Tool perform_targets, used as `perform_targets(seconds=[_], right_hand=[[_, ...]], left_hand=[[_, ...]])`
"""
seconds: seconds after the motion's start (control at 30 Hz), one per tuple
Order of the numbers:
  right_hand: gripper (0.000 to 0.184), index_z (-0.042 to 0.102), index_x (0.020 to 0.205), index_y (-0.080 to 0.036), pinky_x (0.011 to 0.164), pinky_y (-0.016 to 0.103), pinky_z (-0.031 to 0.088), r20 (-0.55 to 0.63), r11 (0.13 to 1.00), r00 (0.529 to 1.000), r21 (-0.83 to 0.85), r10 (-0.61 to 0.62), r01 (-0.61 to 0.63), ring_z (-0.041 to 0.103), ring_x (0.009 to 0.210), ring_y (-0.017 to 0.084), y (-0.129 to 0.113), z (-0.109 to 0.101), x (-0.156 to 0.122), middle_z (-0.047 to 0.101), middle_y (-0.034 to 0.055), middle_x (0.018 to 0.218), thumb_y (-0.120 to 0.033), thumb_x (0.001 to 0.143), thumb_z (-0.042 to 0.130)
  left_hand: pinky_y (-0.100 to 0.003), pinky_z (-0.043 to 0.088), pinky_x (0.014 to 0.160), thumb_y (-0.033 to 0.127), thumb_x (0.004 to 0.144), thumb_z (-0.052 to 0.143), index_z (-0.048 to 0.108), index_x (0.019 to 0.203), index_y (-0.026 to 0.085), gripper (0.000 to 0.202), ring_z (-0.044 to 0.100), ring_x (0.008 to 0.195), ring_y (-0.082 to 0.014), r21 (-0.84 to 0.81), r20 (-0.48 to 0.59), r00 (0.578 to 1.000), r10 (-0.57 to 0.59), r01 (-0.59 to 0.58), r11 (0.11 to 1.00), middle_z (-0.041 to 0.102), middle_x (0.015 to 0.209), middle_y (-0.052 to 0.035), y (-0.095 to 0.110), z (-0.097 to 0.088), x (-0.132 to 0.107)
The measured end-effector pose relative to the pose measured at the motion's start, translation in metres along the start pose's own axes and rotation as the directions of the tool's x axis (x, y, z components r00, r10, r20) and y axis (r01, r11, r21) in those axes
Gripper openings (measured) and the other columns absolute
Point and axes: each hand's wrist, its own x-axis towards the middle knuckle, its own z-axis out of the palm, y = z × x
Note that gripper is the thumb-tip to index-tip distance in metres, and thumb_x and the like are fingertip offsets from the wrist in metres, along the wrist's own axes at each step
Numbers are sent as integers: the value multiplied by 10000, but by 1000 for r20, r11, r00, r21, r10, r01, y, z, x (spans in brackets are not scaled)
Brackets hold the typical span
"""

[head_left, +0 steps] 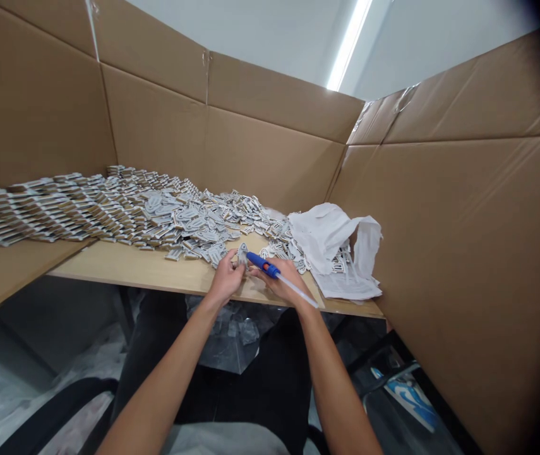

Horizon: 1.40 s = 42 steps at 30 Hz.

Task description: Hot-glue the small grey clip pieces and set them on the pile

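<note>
Blue glue gun point(263, 265) and grey piece point(242, 250) near the tabletop's point(156, 268) front edge.
Left hand point(226, 277) pinches the grey piece; right hand point(285, 278) grips the glue gun, its tip just beside the piece.

Creased corrugated-cardboard panels point(270, 133) are rising from 9 o'clock through 12 to 3; beyond them, a linear strip light point(349, 44) is glowing at 1 o'clock against a pale ceiling point(270, 31); a light-wood tabletop point(189, 276) is showing at 8 o'clock.
</note>
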Motion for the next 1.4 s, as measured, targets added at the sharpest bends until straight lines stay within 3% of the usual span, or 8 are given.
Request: perform_targets(seconds=[0.13,0.27,0.37,0.47,0.57,0.67,0.8,1.4], right_hand=[[254,676,925,-185,698,256,387,3,997,1000,-79,-13,13,636,783,188,-15,4,-1,707,78,913,-426,983,619],[172,651,968,-181,696,273,377,-177,982,984,-185,2,-35,605,772,189,-23,2,-2,667,91,969,-338,997,585],[280,630,818,-197,702,262,391,-281,999,959,-46,-35,23,575,758,176,-20,-8,-3,634,61,880,-428,974,613],[379,604,722,-199,683,253,396,-248,993,969,115,-9,38,551,714,163,-14,-20,-4,617,35,789,-507,941,631],[384,612,731,-206,662,253,398,-163,976,983,212,81,-45,544,674,159,-8,-30,-6,616,5,729,-550,896,652],[334,654,785,-221,631,251,396,-49,959,989,257,138,-121,552,643,161,-3,-33,-8,618,-20,672,-541,882,645],[291,695,846,-229,625,249,409,37,953,988,261,150,-155,573,626,167,1,-32,-9,625,-29,633,-517,865,655],[330,702,780,-230,650,254,401,-2,980,995,174,103,-101,572,697,178,2,-21,-3,697,11,769,-538,886,651]], left_hand=[[-257,510,697,307,802,723,666,1129,187,354,683,842,-200,80,-63,993,99,-94,992,736,1050,-86,1,1,-1],[-245,456,599,339,760,787,584,1008,211,346,644,656,-175,41,-147,988,50,-45,998,698,783,-15,2,2,-4],[-238,426,584,363,764,784,530,912,218,327,613,597,-159,54,-160,987,31,-22,998,653,683,18,5,2,-7],[-250,434,619,410,788,751,602,845,193,269,616,653,-165,74,-90,995,50,-43,996,680,728,-13,9,2,-7],[-254,413,625,430,779,752,665,755,172,273,582,670,-161,89,-114,992,47,-37,995,662,719,-17,10,2,-5],[-248,377,603,430,797,735,643,705,176,285,529,633,-140,74,-145,988,49,-39,997,600,656,6,9,2,-4],[-241,405,629,407,810,710,643,750,182,242,550,652,-136,4,-94,994,55,-55,999,626,702,0,7,2,-3],[-240,436,650,317,759,727,648,796,183,160,579,681,-144,26,-107,992,60,-57,998,636,737,-6,7,2,-5]])
